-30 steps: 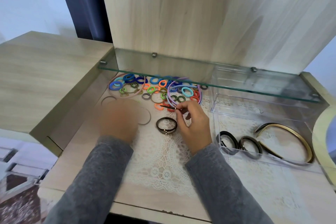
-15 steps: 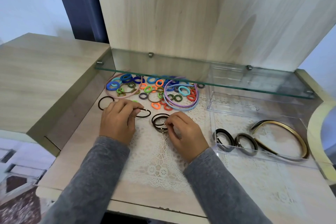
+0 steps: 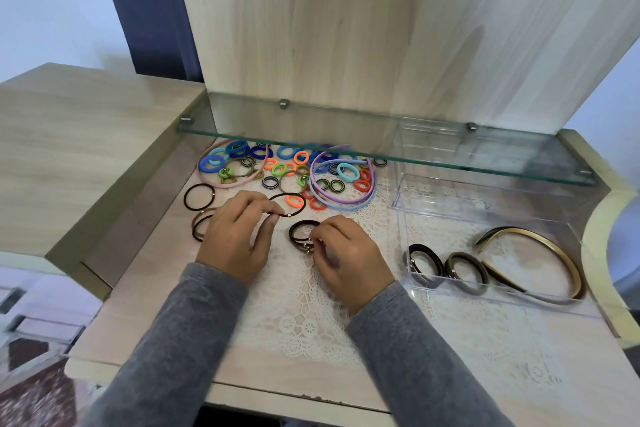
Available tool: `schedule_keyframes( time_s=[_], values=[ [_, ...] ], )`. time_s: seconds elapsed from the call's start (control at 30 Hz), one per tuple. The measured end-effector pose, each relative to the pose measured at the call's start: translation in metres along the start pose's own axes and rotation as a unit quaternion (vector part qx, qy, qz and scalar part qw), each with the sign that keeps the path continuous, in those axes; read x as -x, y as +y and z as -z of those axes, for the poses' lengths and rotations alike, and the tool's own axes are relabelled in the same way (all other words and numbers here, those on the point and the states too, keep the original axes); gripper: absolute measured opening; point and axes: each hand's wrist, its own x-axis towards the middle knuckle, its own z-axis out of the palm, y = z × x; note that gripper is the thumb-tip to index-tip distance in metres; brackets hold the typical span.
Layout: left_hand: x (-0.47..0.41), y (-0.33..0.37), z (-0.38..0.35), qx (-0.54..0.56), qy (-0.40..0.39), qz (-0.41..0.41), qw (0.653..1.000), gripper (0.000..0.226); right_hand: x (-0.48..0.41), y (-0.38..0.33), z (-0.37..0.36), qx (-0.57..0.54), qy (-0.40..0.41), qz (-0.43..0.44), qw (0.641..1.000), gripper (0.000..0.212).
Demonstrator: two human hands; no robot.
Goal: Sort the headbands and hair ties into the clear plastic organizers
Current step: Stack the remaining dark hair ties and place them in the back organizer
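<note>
**Fingertips (image 3: 274,218) pinched dark hair ties on both sides**

Thumb and forefinger of the left hand (image 3: 239,236) were pressed together on the gold bead of a thin black hair tie (image 3: 304,204), whose loop lay flat and ringed one orange tie. The right hand (image 3: 349,256) curled its fingers over the near edge of a stack of dark brown ties (image 3: 292,234) and pinched it at the metal beads. Both hands came out of grey sleeves (image 3: 194,333) and hung low over a white lace mat (image 3: 311,315).

Just left of the left hand lay another black tie (image 3: 184,198) and, partly under the hand, a pair of brown ties (image 3: 194,229). Behind the hands sat a heap of coloured ties (image 3: 287,166), flanked by a pink headband (image 3: 204,173) and nested lilac and blue headbands (image 3: 346,206).

To the right stood a clear organizer (image 3: 401,229) holding two dark tie bundles (image 3: 424,263) and a gold-brown headband (image 3: 554,246); a second clear organizer (image 3: 433,198) stood behind it, touching or nearly so.

All of it rested on a pale wooden desk (image 3: 149,305) under a glass shelf (image 3: 311,121), backed by a light wooden panel (image 3: 346,28). A wooden cabinet top (image 3: 69,149) rose at the left, with a dark curtain (image 3: 149,10) against a white wall (image 3: 52,10) beyond.
</note>
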Motion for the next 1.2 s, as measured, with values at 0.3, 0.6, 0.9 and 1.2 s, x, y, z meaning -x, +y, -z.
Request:
schedule_keyframes(
  time_s=[0.3,0.6,0.9,1.2],
  values=[
    [0.002,0.008,-0.004,0.033,-0.053,-0.021,0.998,0.015,0.002,0.002,0.008,-0.053,0.044,-0.064,0.996,0.015],
    [0.002,0.011,-0.006,0.057,-0.095,-0.015,0.994,0.018,0.002,0.012,0.007,-0.076,0.087,-0.173,0.978,0.015],
    [0.002,0.010,-0.007,0.078,-0.122,-0.023,0.989,0.015,0.002,0.013,0.005,-0.081,0.051,-0.181,0.979,0.015],
    [0.003,0.008,-0.007,0.079,-0.147,-0.017,0.986,0.016,0.001,0.010,0.006,-0.085,0.051,-0.181,0.979,0.019]
  ],
)
